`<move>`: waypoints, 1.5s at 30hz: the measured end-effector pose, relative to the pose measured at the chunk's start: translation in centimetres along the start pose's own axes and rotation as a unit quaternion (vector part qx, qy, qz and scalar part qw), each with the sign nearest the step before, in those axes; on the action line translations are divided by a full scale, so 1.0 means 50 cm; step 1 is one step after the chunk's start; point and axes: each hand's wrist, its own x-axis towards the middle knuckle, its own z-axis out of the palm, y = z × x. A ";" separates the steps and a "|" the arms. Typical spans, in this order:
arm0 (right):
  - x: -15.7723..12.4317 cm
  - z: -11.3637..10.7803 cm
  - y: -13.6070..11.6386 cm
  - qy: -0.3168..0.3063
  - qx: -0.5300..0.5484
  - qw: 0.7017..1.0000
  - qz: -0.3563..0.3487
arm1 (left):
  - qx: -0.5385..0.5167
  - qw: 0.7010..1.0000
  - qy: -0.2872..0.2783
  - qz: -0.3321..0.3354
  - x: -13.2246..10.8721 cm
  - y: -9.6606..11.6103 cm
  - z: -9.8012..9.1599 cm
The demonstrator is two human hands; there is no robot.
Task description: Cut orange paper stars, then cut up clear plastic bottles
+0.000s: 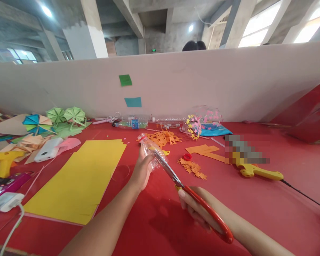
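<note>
My left hand (pixel 143 167) is wrapped round a clear plastic bottle (pixel 156 164), its neck tilted up and away to the left. In my right hand (pixel 193 206) is a pair of scissors (pixel 206 209) with long red handles. The metal blades reach up and left to the bottle's side; whether they have cut into it I cannot tell. Just behind the bottle lie orange paper scraps (pixel 166 138) with star-shaped holes. To the right of the blades sits a pile of small orange paper stars (pixel 193 168), with a red bottle cap (pixel 187 156) beside it.
Yellow paper sheets (pixel 80 177) lie to the left on the red table (pixel 160 227). A yellow glue gun (pixel 258 172) and its cable lie at the right. Further bottles (pixel 138 123) and a star-covered clear plastic piece (pixel 193 127) rest along the white partition (pixel 202 78).
</note>
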 end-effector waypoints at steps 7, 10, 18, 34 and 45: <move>0.003 0.005 0.002 0.026 -0.014 0.999 0.030 | 0.015 1.000 -0.006 -0.001 -0.001 -0.005 -0.004; 0.001 0.008 -0.004 0.036 -0.024 0.998 0.041 | 0.023 1.000 -0.003 -0.007 -0.001 -0.004 -0.005; 0.002 0.008 -0.007 0.028 -0.005 0.999 0.027 | 0.032 0.999 -0.004 0.006 -0.002 0.001 -0.003; 0.006 0.000 0.001 0.013 0.005 1.000 0.023 | 0.067 0.997 -0.026 0.009 -0.007 -0.005 0.004; 0.007 0.005 -0.001 0.037 -0.017 0.999 0.035 | 0.074 0.996 -0.048 0.025 -0.007 -0.007 0.003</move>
